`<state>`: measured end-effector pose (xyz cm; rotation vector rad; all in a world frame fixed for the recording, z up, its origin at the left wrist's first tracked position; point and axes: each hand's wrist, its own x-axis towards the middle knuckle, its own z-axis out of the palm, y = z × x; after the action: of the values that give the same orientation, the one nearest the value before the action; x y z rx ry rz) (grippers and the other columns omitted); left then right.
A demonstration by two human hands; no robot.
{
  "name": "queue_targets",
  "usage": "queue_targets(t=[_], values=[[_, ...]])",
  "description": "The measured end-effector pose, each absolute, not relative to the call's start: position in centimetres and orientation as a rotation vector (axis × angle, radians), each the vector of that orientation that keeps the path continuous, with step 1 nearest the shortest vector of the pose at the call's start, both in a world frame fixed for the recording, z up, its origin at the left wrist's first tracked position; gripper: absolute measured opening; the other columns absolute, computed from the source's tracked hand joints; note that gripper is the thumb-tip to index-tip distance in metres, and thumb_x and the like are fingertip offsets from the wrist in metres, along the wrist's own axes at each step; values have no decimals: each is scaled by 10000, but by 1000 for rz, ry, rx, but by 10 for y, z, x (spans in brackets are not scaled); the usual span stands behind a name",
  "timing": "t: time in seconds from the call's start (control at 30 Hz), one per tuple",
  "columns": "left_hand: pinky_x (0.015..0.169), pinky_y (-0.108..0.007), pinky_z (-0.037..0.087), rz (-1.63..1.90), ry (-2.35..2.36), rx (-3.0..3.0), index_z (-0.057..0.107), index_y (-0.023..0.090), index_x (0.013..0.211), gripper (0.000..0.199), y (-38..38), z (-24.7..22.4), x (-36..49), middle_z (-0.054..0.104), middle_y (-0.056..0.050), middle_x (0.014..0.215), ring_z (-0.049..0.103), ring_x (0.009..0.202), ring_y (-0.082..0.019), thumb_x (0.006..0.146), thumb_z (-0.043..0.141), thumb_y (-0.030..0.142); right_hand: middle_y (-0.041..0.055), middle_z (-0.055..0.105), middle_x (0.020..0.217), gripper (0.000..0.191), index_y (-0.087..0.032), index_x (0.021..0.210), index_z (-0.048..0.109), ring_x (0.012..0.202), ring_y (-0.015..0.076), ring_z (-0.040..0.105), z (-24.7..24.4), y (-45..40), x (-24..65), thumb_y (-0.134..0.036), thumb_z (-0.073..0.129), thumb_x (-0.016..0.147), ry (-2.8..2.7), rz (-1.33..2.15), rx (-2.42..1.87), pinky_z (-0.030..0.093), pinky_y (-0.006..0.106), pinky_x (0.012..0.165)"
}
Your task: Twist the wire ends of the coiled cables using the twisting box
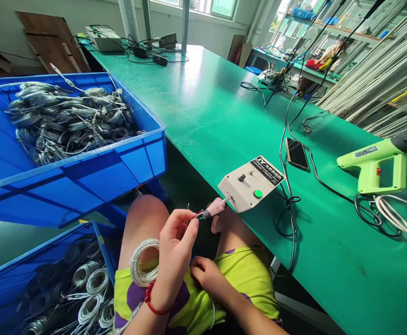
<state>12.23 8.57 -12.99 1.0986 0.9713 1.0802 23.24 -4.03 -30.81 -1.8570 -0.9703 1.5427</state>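
My left hand is closed in a pinch on thin wires, red and dark, and holds their ends at the dark tip of a spindle wrapped in pinkish material. That spindle sticks out of a small beige wire-twisting machine with a knob, a switch and a lit green button. A coil of clear, silvery cable hangs behind my left hand, over my lap. My right hand rests low on my lap with its fingers curled; what they hold, if anything, is hidden.
A blue bin of tangled cables stands left, above a lower blue bin with coils. On the green table lie a phone, black cords and a light-green heat gun. Electrical boxes sit at the far end.
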Motion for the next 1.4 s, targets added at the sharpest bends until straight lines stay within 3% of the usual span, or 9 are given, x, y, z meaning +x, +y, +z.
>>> queue_targets(t=[0.3,0.43,0.63,0.77,0.9,1.2,1.4], values=[[587,-187,440,1120,986,1073,772,222,988,153,80,-129,120,653,21,780,555,663,-124,1034,800,366,-18,628,718,227,-223,761,632,717,192,558,-301,-29,226,-331,713,944,-1033,1470,-1797,414,330,710],[595,-141,478,1203,1009,1109,792,234,995,80,73,-128,115,701,22,802,612,673,-105,1049,786,293,5,627,699,272,-220,754,632,718,207,537,-284,-27,221,-425,665,931,-1008,1401,-1744,403,341,695],[660,-98,546,1408,1019,1291,796,269,1065,108,57,-133,102,759,37,907,689,721,-76,1068,764,166,3,611,811,437,-220,955,725,758,199,544,-211,-21,232,-616,598,1089,-979,1239,-1600,436,326,716],[641,-133,554,1467,897,1355,772,240,1110,134,53,-133,101,728,26,900,659,706,-88,1079,737,115,10,668,828,326,-244,986,808,730,176,561,-158,-8,237,-543,729,1090,-846,1087,-1402,468,284,679],[614,-205,533,1516,697,1493,757,202,1227,250,51,-140,101,703,5,871,633,692,-119,1045,710,36,7,708,830,214,-277,1034,872,720,149,583,-129,2,231,-490,878,1014,-681,1217,-1205,496,242,680],[614,-267,474,1513,630,1597,737,198,1258,291,41,-149,106,674,2,823,571,672,-135,1035,672,21,-10,639,776,166,-277,983,861,702,141,498,-131,-2,226,-438,888,1014,-545,1321,-919,406,257,656],[664,-272,524,1488,672,1628,732,200,1239,273,43,-145,106,730,-21,888,637,729,-144,1041,664,25,-10,622,818,150,-296,1037,850,732,159,481,-141,-4,225,-430,803,1083,-519,1339,-849,389,302,689]])
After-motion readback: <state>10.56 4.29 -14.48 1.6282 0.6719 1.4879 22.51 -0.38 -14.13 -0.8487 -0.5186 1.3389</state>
